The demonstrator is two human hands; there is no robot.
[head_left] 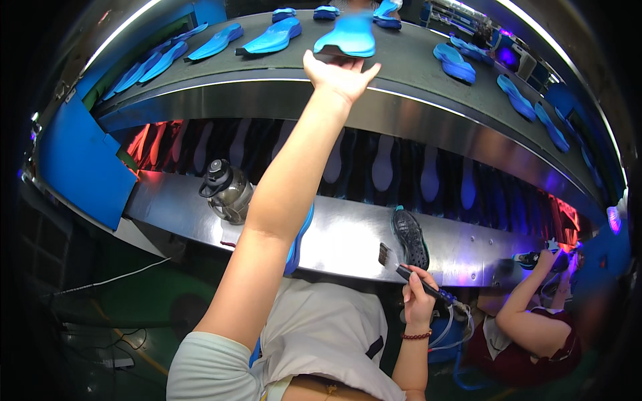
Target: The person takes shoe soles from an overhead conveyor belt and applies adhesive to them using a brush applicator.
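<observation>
My left hand (340,79) reaches out to the upper belt, palm showing, with its fingers under the near end of a blue shoe sole (348,37). The hand supports this sole, whose far part is blurred. The thumb sticks out to the right. In my right hand (419,297) is a black-handled brush (408,273), its dark bristles pointing up and left, above the metal ledge. Thin tubes hang by the handle's lower end. Just beyond the brush lies a black shoe upper (409,235). Another blue sole (299,242) is partly hidden behind my left forearm.
Several blue soles lie along the upper belt (408,73). A dark drink bottle (227,192) stands on the metal ledge (341,230). Below the belt, sole shapes line a dark opening with red light at both ends. At right, another person's arms (535,294) work at the ledge.
</observation>
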